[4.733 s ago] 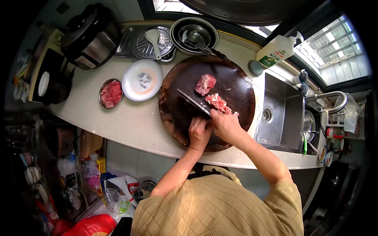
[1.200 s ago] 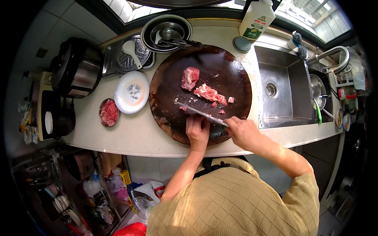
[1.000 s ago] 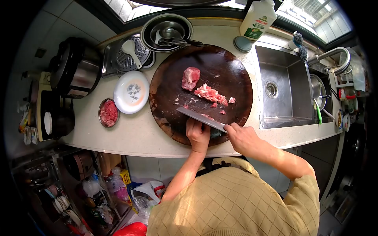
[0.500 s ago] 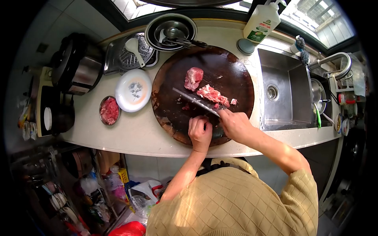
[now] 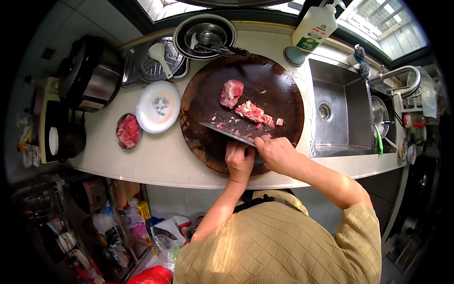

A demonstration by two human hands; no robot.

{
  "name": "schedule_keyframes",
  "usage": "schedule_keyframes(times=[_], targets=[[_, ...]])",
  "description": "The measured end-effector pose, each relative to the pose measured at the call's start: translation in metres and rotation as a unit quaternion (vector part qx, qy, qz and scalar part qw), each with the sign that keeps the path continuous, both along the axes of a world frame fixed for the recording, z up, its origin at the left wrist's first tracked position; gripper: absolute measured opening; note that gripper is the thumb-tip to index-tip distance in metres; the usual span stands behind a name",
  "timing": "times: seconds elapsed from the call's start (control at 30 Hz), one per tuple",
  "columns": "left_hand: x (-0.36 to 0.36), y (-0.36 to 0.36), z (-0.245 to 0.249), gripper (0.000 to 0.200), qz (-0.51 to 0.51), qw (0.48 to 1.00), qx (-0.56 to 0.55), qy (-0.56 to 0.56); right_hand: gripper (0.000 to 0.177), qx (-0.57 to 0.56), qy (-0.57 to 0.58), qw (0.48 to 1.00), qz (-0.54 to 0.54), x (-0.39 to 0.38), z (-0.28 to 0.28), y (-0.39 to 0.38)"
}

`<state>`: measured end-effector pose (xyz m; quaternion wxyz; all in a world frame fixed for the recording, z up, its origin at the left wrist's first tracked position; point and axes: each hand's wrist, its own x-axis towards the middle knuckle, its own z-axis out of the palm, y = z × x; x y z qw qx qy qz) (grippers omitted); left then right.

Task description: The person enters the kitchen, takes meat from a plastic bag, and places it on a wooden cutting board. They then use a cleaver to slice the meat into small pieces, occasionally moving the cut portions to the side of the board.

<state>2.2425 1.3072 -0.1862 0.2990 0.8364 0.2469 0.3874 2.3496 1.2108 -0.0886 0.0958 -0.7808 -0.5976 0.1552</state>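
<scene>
Our right hand grips the cleaver, its blade near the round board's front edge, just short of the chopped meat. Our left hand sits curled beside the handle. Left, on the desk, 1 steel bowl holds mince.

Counts. One round dark wooden chopping board; one broad steel cleaver; two large pieces of raw red meat, an uncut lump and a sliced heap, plus several small scraps; one small steel bowl of mince; one white flowered plate; one white plastic bottle; one steel sink; two hands, the left hand and the right hand.
</scene>
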Motion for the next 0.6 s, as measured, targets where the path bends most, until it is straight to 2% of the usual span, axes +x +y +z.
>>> schedule_keyframes(times=[0.1, 0.17, 0.27, 0.37, 0.4, 0.53, 0.6], targets=[[-0.005, -0.002, -0.003, 0.014, -0.008, 0.999, -0.031, 0.016, 0.015, 0.048, 0.065, 0.994, -0.07, 0.015, -0.011, -0.003], [-0.002, -0.002, 0.0, 0.013, 0.008, 1.0, -0.023, -0.002, 0.019, 0.076, 0.041, 0.993, -0.074, 0.016, -0.016, -0.011], [-0.005, -0.003, 0.0, 0.018, 0.008, 1.0, -0.026, -0.01, 0.015, 0.048, 0.034, 0.998, -0.02, 0.005, 0.003, -0.03], [-0.004, -0.002, 0.0, 0.023, 0.004, 0.999, -0.026, -0.02, 0.023, 0.036, 0.018, 0.999, 0.023, 0.001, 0.014, -0.044], [-0.004, -0.002, 0.001, 0.023, 0.0, 0.999, -0.028, -0.016, 0.026, -0.005, 0.002, 1.0, 0.028, 0.002, 0.014, -0.049], [-0.003, -0.001, -0.001, 0.024, 0.002, 0.999, -0.035, -0.006, 0.024, -0.003, -0.007, 0.999, 0.047, 0.005, 0.013, -0.032], [-0.001, -0.004, -0.002, 0.023, -0.003, 1.0, -0.002, -0.008, 0.02, 0.008, -0.014, 0.998, 0.063, 0.006, 0.002, -0.002]])
